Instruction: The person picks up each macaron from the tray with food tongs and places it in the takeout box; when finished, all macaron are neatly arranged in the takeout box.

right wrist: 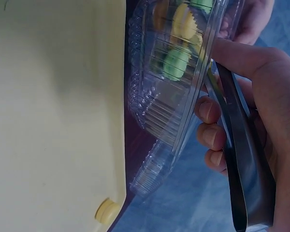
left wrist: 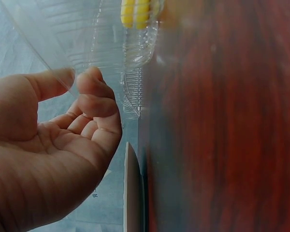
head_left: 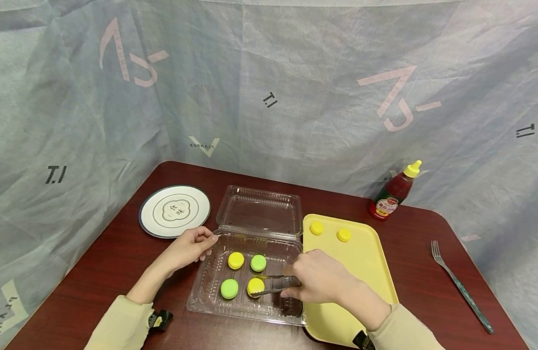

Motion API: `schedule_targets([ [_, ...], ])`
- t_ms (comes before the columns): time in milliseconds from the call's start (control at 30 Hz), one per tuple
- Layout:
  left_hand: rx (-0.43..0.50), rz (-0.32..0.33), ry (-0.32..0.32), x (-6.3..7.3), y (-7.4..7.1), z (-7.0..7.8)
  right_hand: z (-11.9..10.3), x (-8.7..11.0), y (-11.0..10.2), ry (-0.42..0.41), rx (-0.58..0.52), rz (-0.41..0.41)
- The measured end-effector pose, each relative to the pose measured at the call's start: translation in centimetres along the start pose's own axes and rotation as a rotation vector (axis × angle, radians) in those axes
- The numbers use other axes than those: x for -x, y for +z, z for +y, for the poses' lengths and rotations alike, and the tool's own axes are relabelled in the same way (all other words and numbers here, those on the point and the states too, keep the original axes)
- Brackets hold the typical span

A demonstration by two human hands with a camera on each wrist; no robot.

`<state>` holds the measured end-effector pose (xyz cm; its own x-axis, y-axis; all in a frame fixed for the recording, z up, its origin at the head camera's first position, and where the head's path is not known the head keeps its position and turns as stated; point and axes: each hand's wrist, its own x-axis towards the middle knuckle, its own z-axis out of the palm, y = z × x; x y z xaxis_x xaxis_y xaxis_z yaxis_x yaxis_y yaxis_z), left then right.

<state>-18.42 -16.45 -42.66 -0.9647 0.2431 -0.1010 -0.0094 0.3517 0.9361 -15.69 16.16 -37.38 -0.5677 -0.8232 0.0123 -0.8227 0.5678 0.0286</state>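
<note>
A clear plastic clamshell box (head_left: 247, 315) lies with its lid folded back. Inside sit two green macarons (head_left: 229, 288) and two yellow ones. My left hand (head_left: 188, 250) pinches the box's left rim between thumb and index finger, as the left wrist view shows. With my right hand (head_left: 322, 278) I grip metal tongs (right wrist: 246, 145) over the box's right side. The tong tips stand around the front right yellow macaron (head_left: 254, 284), low in the box. Beside it is a green macaron (head_left: 258, 263), and a yellow macaron (head_left: 236, 260) is at back left.
Right of the box lies a yellow tray (head_left: 361, 257) with two yellow macarons (head_left: 344, 235) near its far end. A white plate (head_left: 151, 214) is at back left. Behind the tray stands a red sauce bottle (head_left: 389, 197); a fork (head_left: 461, 287) lies far right.
</note>
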Motion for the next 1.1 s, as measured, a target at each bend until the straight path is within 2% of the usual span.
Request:
schedule_targets([
  [633,0.000,0.001,0.002,-0.13,0.04,-0.14,-0.04,-0.05,0.28,-0.001,0.021,-0.006],
  [1100,0.003,0.001,-0.006,-0.14,0.00,-0.11,0.18,0.14,-0.28,0.016,-0.025,0.005],
])
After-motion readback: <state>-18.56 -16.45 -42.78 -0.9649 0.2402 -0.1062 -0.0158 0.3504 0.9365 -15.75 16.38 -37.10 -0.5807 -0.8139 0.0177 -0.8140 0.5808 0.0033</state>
